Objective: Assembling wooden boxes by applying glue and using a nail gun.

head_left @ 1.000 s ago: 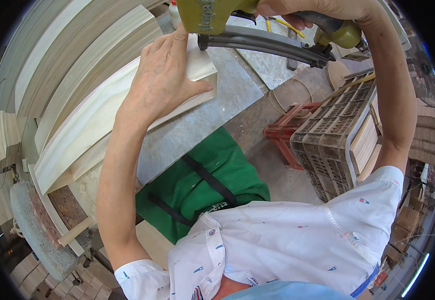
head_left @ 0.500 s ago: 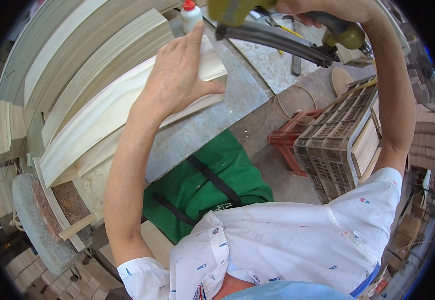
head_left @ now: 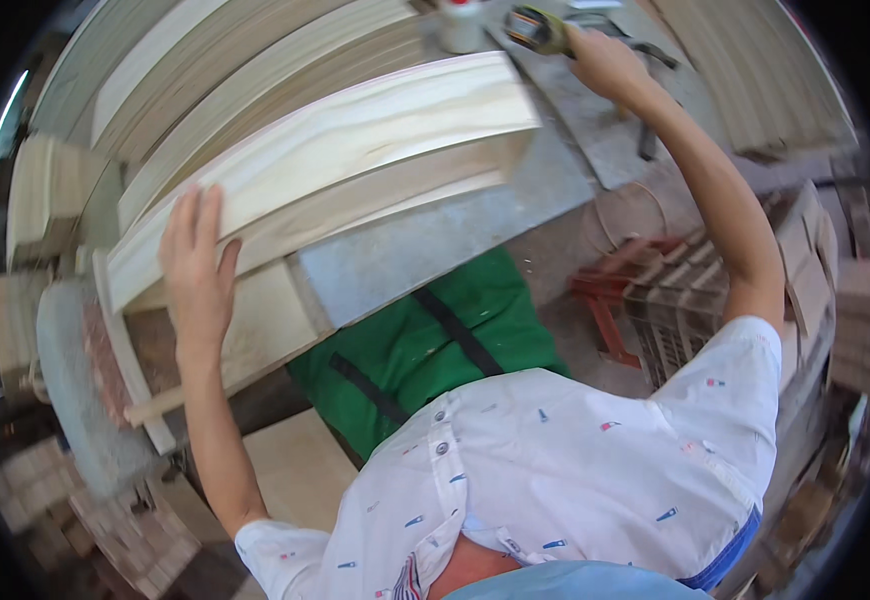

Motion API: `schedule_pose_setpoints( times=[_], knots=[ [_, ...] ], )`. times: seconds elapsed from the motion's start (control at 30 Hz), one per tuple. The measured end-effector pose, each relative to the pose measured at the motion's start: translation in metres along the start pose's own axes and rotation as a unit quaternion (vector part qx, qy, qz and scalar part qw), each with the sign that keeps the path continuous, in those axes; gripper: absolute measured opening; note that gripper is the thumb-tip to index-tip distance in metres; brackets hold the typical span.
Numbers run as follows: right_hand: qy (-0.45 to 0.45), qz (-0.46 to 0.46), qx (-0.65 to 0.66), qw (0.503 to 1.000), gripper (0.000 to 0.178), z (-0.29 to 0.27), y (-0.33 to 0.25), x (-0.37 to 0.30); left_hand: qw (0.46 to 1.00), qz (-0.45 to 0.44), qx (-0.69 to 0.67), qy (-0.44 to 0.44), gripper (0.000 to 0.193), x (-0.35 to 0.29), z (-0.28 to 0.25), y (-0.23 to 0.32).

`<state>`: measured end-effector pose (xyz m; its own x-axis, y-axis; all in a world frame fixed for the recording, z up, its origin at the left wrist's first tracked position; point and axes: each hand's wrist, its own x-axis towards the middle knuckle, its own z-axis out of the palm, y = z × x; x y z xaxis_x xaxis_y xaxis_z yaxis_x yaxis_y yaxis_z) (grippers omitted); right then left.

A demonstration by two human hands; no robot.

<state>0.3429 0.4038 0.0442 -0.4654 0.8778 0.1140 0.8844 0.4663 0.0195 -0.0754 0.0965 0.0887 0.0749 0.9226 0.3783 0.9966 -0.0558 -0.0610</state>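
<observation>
A long, pale wooden box frame [head_left: 355, 128] lies across the work surface, its smooth side panel facing up. My left hand [head_left: 200, 270] rests at its near left end, fingers stretched over the panel and thumb apart. Up at the far right, my right hand [head_left: 603, 62] is wrapped round the olive-green and black nail gun [head_left: 540, 30], which is held over the table beyond the frame's right end. The nail gun is partly blurred, and most of its long magazine does not show clearly.
Stacked pale boards [head_left: 265, 85] stand behind the frame. A white glue bottle [head_left: 461, 28] is at the back. Nearer are a metal tabletop [head_left: 435, 240], a green cloth bag [head_left: 495, 310] with black straps, a red stool [head_left: 605, 290] and a plastic crate [head_left: 670, 310].
My left hand has slid from the frame's right end to its near left end. My right hand has carried the nail gun away to the far side, lower over the table.
</observation>
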Motion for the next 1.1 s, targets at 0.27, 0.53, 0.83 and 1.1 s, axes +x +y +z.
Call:
schedule_pose_setpoints(
  times=[0.27, 0.53, 0.83, 1.1],
  knots=[
    [0.046, -0.084, 0.011, 0.995, 0.048, 0.067, -0.023, -0.029, 0.992, 0.000, -0.027, 0.120, 0.059, -0.007, 0.022, -0.016],
    [0.122, -0.184, 0.063, 0.973, 0.039, 0.045, -0.032, -0.043, 0.984, 0.000, -0.064, 0.165, 0.040, -0.010, 0.012, -0.021],
    [-0.070, 0.037, 0.614, 0.786, 0.036, -0.001, -0.074, -0.086, 0.676, -0.357, -0.606, 0.220, 0.022, -0.072, 0.020, -0.005],
    [-0.074, 0.087, 0.656, 0.746, 0.036, 0.015, -0.073, -0.076, 0.352, -0.307, -0.853, 0.234, 0.022, -0.024, 0.052, 0.038]
  ],
)
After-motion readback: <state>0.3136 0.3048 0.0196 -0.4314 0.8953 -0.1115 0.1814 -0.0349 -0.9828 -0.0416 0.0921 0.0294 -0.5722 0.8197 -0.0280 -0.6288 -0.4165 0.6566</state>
